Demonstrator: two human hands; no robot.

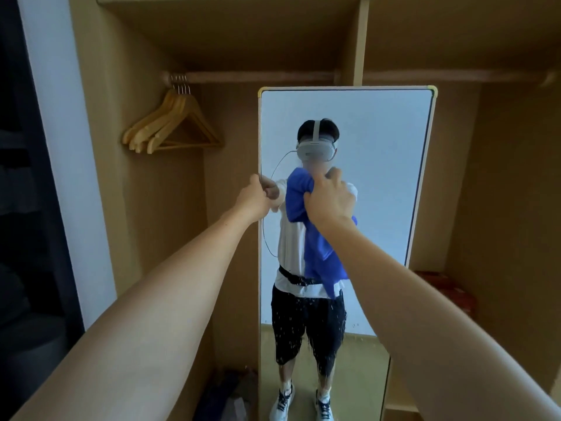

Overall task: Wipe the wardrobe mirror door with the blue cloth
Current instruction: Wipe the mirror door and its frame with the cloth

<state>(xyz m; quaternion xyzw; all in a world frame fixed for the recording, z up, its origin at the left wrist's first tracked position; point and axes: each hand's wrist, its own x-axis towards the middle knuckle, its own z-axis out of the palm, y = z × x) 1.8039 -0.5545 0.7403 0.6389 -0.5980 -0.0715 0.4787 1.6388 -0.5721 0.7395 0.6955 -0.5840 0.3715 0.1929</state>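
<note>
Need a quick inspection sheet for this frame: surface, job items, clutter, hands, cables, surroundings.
Surface: mirror door stands upright in the open wardrobe; white specks or droplets show on its lower part.
Job's things: blue cloth is bunched against the glass at mid height, its tail hanging down.
Clutter: dark items on the wardrobe floor, too dim to tell; a reddish item sits to the right behind the mirror.
Hands: left hand grips the mirror's left edge; right hand grips the cloth.
Cables: only a thin headset cable, seen in the reflection.
Surroundings: wooden hangers hang on the rail; white wall at left.
</note>
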